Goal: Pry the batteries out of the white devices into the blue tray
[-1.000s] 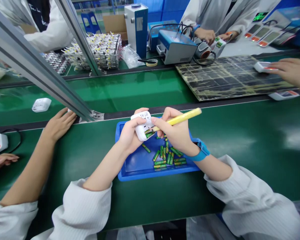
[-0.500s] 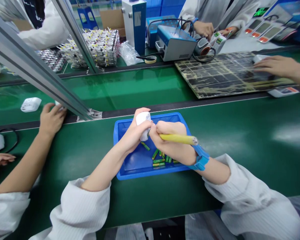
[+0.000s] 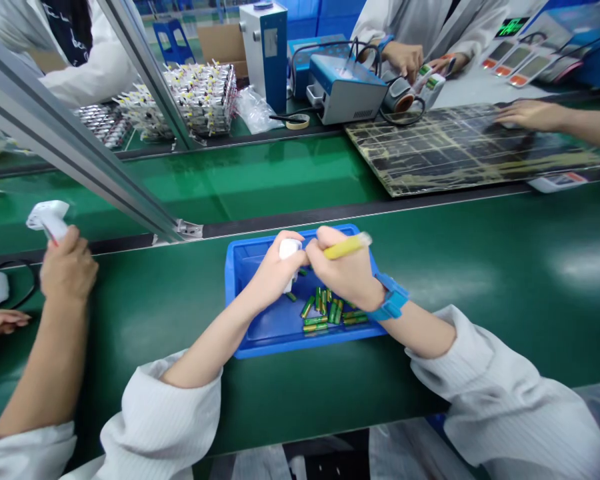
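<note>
Over the blue tray, my left hand is closed round a small white plastic device, whose lower part is partly covered by the fingers. Close against it, my right hand grips a yellow pen-like tool with a pale rear end pointing up and right. Its tip is hidden behind my fingers near the device. Several green batteries lie loose in the tray below my hands. A blue band circles my right wrist.
At left, a co-worker's hand holds a white device; a metal post slants above. Beyond the green belt stand blue-grey machines. A dark board lies at right, under another person's hand.
My right hand has turned and the yellow tool points more upward. The co-worker at left has lifted a white device toward themselves. The hand at far right has slid left over the board.
</note>
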`<action>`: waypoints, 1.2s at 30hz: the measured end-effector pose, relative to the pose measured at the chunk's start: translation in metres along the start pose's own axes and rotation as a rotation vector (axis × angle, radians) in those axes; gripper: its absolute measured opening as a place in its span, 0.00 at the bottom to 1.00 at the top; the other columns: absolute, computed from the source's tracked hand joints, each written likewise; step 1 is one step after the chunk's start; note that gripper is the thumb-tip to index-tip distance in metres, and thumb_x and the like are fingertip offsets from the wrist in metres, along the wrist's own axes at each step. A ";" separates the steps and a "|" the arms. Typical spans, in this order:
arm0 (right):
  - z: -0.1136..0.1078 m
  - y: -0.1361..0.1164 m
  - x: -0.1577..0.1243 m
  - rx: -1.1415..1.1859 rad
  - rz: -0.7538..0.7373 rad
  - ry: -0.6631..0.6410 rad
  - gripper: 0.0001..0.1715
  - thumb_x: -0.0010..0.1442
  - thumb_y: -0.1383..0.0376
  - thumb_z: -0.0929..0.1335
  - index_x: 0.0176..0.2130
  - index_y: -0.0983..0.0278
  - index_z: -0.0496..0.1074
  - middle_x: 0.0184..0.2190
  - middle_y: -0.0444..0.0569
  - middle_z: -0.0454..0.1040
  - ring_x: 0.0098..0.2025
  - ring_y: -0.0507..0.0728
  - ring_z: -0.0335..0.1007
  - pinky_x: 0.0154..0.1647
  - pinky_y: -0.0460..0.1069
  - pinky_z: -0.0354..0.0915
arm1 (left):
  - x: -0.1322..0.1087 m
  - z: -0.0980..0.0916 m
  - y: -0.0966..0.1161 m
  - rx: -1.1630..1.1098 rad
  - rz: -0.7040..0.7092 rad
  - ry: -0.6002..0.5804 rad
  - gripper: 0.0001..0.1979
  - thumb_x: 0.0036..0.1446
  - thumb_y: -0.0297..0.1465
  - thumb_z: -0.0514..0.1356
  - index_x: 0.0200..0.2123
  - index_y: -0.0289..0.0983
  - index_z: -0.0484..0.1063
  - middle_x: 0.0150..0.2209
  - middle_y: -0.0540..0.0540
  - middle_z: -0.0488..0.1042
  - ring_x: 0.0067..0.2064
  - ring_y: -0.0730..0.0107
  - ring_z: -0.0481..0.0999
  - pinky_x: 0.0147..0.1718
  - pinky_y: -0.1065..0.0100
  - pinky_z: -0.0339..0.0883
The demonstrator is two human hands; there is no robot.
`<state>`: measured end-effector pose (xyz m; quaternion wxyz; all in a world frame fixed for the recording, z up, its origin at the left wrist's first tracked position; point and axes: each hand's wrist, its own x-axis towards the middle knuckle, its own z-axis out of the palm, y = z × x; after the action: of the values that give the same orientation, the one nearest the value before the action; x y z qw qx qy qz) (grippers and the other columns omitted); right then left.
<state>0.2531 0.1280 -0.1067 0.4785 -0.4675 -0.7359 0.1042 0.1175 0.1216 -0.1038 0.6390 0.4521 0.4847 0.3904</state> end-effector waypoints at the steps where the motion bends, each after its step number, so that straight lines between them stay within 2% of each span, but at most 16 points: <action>1: 0.001 0.003 0.002 0.122 0.119 0.037 0.18 0.51 0.70 0.63 0.19 0.60 0.47 0.12 0.38 0.52 0.15 0.49 0.49 0.18 0.47 0.46 | 0.000 0.000 0.003 -0.081 -0.076 -0.002 0.19 0.42 0.32 0.60 0.40 0.39 0.63 0.25 0.54 0.66 0.25 0.74 0.65 0.26 0.72 0.60; 4: 0.001 0.005 0.007 0.483 0.409 0.034 0.20 0.50 0.69 0.65 0.19 0.59 0.48 0.09 0.36 0.53 0.12 0.49 0.52 0.14 0.46 0.52 | 0.000 -0.004 0.011 -0.327 -0.200 -0.021 0.21 0.41 0.34 0.58 0.42 0.38 0.66 0.27 0.48 0.73 0.27 0.65 0.73 0.28 0.65 0.69; 7: -0.003 0.002 0.008 0.673 0.521 -0.022 0.21 0.49 0.67 0.68 0.18 0.58 0.50 0.07 0.35 0.55 0.10 0.50 0.53 0.11 0.47 0.55 | 0.001 -0.010 0.016 -0.466 -0.183 0.008 0.20 0.42 0.35 0.58 0.41 0.35 0.68 0.26 0.44 0.75 0.27 0.62 0.75 0.28 0.63 0.70; 12: -0.004 -0.004 0.003 0.666 0.529 -0.047 0.21 0.50 0.66 0.70 0.18 0.58 0.53 0.08 0.36 0.60 0.11 0.51 0.59 0.11 0.47 0.56 | 0.001 -0.011 0.019 -0.568 -0.189 0.023 0.18 0.42 0.33 0.56 0.40 0.34 0.69 0.25 0.45 0.74 0.25 0.63 0.75 0.26 0.65 0.70; 18: -0.003 -0.006 -0.006 0.479 0.314 -0.051 0.23 0.55 0.64 0.69 0.18 0.59 0.53 0.11 0.38 0.62 0.15 0.51 0.62 0.18 0.49 0.61 | 0.002 -0.011 0.017 -0.581 -0.109 0.008 0.19 0.41 0.31 0.55 0.40 0.35 0.68 0.25 0.46 0.74 0.24 0.64 0.75 0.25 0.64 0.71; 20: -0.004 -0.008 -0.007 0.477 0.302 -0.047 0.23 0.57 0.63 0.68 0.18 0.59 0.54 0.12 0.39 0.64 0.17 0.52 0.65 0.19 0.49 0.62 | 0.001 -0.012 0.016 -0.598 -0.055 -0.013 0.20 0.40 0.31 0.54 0.40 0.35 0.68 0.25 0.46 0.74 0.25 0.63 0.75 0.25 0.63 0.71; 23: -0.005 -0.010 -0.003 0.628 0.425 -0.088 0.22 0.57 0.63 0.69 0.20 0.59 0.54 0.12 0.39 0.66 0.16 0.52 0.66 0.16 0.47 0.61 | -0.001 -0.013 0.017 -0.608 0.033 -0.025 0.20 0.38 0.31 0.52 0.39 0.36 0.67 0.26 0.46 0.74 0.26 0.62 0.75 0.26 0.63 0.70; 26: -0.005 -0.006 0.005 0.803 0.598 -0.169 0.22 0.56 0.63 0.70 0.22 0.59 0.53 0.11 0.37 0.65 0.12 0.49 0.60 0.12 0.44 0.56 | -0.004 -0.012 0.019 -0.575 0.083 -0.031 0.20 0.37 0.30 0.52 0.39 0.37 0.66 0.27 0.46 0.73 0.27 0.61 0.75 0.27 0.63 0.69; 28: -0.006 -0.004 0.010 0.914 0.703 -0.236 0.22 0.55 0.62 0.71 0.23 0.59 0.53 0.10 0.35 0.64 0.12 0.48 0.58 0.13 0.43 0.58 | -0.006 -0.010 0.019 -0.558 0.087 -0.054 0.21 0.37 0.31 0.52 0.39 0.37 0.66 0.28 0.46 0.73 0.27 0.61 0.75 0.27 0.62 0.69; 30: -0.008 -0.004 0.013 1.025 0.786 -0.368 0.23 0.55 0.60 0.71 0.23 0.60 0.53 0.09 0.34 0.63 0.11 0.47 0.56 0.17 0.43 0.63 | -0.006 -0.007 0.018 -0.515 0.121 -0.040 0.21 0.35 0.31 0.53 0.39 0.38 0.66 0.27 0.47 0.72 0.27 0.63 0.74 0.27 0.64 0.68; 32: -0.009 -0.004 0.015 1.110 0.823 -0.515 0.24 0.55 0.58 0.72 0.23 0.60 0.53 0.08 0.33 0.60 0.11 0.47 0.53 0.20 0.45 0.67 | -0.005 -0.006 0.016 -0.423 0.198 0.022 0.21 0.34 0.29 0.55 0.38 0.38 0.67 0.27 0.49 0.72 0.26 0.67 0.72 0.26 0.68 0.66; 33: -0.009 -0.004 0.016 1.132 0.824 -0.550 0.25 0.55 0.57 0.72 0.23 0.60 0.52 0.08 0.32 0.58 0.10 0.46 0.51 0.20 0.45 0.67 | -0.005 -0.005 0.014 -0.377 0.234 0.050 0.21 0.34 0.28 0.55 0.38 0.39 0.67 0.27 0.50 0.72 0.26 0.68 0.72 0.26 0.69 0.65; 34: -0.009 -0.004 0.016 1.137 0.815 -0.531 0.26 0.55 0.56 0.72 0.23 0.59 0.52 0.08 0.31 0.57 0.10 0.46 0.50 0.20 0.45 0.67 | -0.004 -0.005 0.013 -0.344 0.262 0.070 0.21 0.35 0.27 0.56 0.38 0.39 0.67 0.27 0.50 0.72 0.27 0.68 0.72 0.27 0.69 0.66; 36: -0.008 -0.002 0.017 1.092 0.767 -0.340 0.26 0.55 0.53 0.72 0.25 0.59 0.53 0.10 0.31 0.57 0.11 0.46 0.50 0.19 0.43 0.65 | -0.003 -0.006 0.011 -0.329 0.279 0.089 0.21 0.36 0.28 0.56 0.39 0.40 0.67 0.28 0.51 0.72 0.29 0.67 0.73 0.29 0.68 0.67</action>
<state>0.2567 0.1383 -0.0910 0.4529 -0.3640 -0.4254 0.6939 0.1109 0.1234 -0.0934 0.6220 0.3866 0.3752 0.5683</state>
